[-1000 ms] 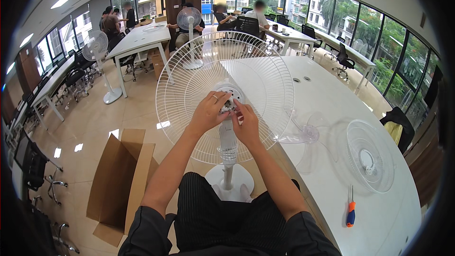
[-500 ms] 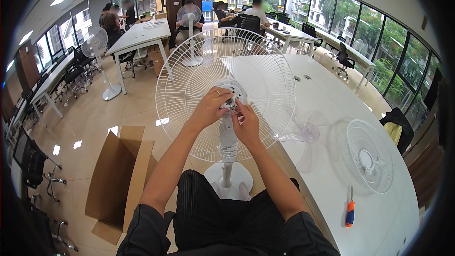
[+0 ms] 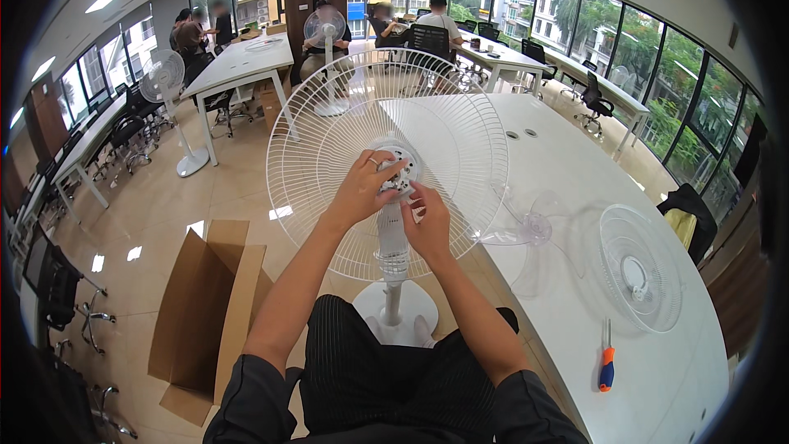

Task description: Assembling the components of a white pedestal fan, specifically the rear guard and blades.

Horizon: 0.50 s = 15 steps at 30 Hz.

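A white pedestal fan stands between my knees, its round wire rear guard (image 3: 316,127) facing me. At its centre, the white motor hub (image 3: 408,166) shows dark holes and small metal parts. My left hand (image 3: 358,187) reaches over the hub from the left, fingers and thumb curled onto its front. Just below right, my right hand (image 3: 428,218) has its thumb and fingertips drawn together at the hub's lower edge; whatever small thing they hold is hidden. Below is the fan's pole (image 3: 394,300) on a round white base (image 3: 367,311).
To the right, a white table (image 3: 526,353) bears a clear fan blade (image 3: 538,228), a front guard (image 3: 616,234) and an orange-and-blue screwdriver (image 3: 606,370). An open cardboard box (image 3: 185,316) stands at left on the floor. Farther off are two assembled fans, desks, chairs and several people.
My right fingertips have moved slightly down from the hub's face, so more of the hub shows. My left hand keeps nearly the same place.
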{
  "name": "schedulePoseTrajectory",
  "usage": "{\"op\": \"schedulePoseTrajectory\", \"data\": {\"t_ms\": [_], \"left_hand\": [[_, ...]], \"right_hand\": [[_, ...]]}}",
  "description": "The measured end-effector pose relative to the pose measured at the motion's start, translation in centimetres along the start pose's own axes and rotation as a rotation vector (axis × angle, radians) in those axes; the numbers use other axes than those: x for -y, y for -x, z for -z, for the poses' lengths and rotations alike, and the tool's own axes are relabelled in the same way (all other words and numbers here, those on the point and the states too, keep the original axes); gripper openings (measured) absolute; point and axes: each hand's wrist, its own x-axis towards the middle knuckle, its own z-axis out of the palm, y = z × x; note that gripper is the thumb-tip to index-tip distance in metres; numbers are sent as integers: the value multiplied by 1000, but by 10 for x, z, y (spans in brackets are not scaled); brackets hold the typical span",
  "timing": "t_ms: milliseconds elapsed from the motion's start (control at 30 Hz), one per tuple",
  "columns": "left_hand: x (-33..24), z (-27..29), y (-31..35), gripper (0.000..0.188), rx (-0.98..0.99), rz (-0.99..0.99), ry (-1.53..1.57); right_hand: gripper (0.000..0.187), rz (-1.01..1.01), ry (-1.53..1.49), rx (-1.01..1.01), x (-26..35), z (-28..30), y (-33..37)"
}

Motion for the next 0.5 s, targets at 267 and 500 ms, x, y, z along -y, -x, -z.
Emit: {"op": "schedulePoseTrajectory", "data": {"t_ms": [267,500], "left_hand": [[0,2,0,71,-65,-19,12],[4,3,3,69,-87,-14,45]], "right_hand": [[53,99,11,-6,1,-4,-13],[52,19,-13,53,-3,-7,-2]]}}
